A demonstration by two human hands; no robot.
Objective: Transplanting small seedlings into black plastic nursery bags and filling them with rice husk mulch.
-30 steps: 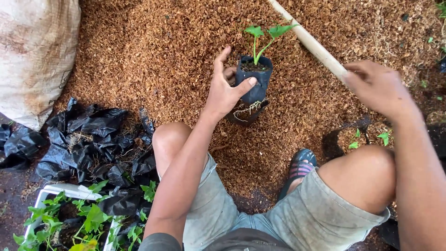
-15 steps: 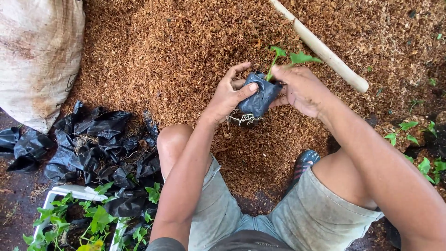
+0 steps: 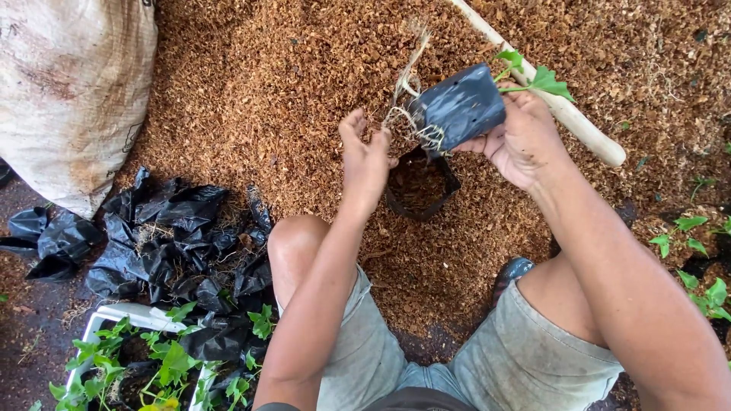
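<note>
My right hand [image 3: 521,137] grips a small black nursery bag [image 3: 461,106] tipped on its side, with a green seedling [image 3: 533,76] sticking out to the right. Pale roots [image 3: 407,84] hang out of the bag's bottom. My left hand [image 3: 365,156] pinches those roots at the bag's base. Below the two hands a larger black pot [image 3: 417,186] filled with brown husk sits on the ground.
Brown coconut husk [image 3: 266,84] covers the ground. A wooden handle [image 3: 579,125] lies at the upper right, a white sack [image 3: 68,91] at the upper left. Crumpled black plastic bags [image 3: 167,243] and a white crate of seedlings [image 3: 145,358] lie at the lower left. More seedlings [image 3: 700,259] grow at the right.
The bag with the seedling was lifted off the larger pot and tipped sideways. My right hand let go of the wooden handle and took the bag. My left hand moved to the roots.
</note>
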